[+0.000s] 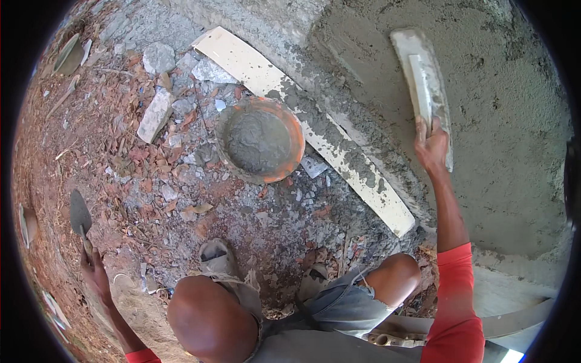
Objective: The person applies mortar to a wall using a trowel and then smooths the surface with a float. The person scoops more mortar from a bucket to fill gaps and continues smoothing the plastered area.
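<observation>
My right hand point(432, 145) is closed round the handle of a long plastering float point(440, 85). The float lies against a wide surface of wet grey mortar point(496, 151) on the right. Out to the left, my left hand point(95, 271) grips the wooden handle of a small pointed trowel point(79, 210), its blade aimed away from me over the ground. Between the hands stands an orange-rimmed bucket point(296, 136) with wet mortar point(257, 139) inside.
A long cream board point(381, 202), splashed with mortar, lies slantwise along the foot of the mortared surface, behind the bucket. Broken concrete lumps point(155, 115), stones and dry leaves litter the ground at left. My sandalled feet point(219, 257) are in front of the bucket.
</observation>
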The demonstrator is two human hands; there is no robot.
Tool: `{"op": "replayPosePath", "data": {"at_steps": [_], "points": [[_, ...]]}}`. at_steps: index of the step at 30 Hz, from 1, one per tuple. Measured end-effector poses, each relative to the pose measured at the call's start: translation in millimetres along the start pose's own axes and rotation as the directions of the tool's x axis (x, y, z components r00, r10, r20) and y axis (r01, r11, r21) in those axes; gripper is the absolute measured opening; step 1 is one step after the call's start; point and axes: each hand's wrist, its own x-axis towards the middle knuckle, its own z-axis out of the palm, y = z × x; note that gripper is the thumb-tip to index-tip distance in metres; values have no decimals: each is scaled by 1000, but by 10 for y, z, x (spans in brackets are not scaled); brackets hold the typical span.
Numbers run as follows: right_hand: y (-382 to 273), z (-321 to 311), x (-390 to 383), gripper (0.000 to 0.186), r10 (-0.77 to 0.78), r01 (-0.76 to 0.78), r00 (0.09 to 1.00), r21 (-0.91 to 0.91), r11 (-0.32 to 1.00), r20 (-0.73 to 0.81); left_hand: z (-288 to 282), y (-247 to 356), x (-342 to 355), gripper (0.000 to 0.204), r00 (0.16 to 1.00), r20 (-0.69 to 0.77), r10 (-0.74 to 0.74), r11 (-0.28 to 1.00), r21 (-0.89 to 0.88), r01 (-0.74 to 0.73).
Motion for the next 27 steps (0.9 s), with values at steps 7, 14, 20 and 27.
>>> {"op": "replayPosePath", "data": {"at_steps": [7,14,20,27], "points": [[-1025,342,742,48,29,-22,941,-24,999,336,1241,1195,417,48,978,166,127,989,53,-138],[41,430,161,45,-166,306,903,-322,896,396,729,591,433,48,982,181,55,981,172,-86],[-653,-8,444,48,59,-45,958,-56,997,279,722,842,395,47,990,137,26,943,324,-69],[448,625,-374,47,31,99,907,-283,954,420,1467,1100,511,28,956,262,132,987,55,-152]]}}
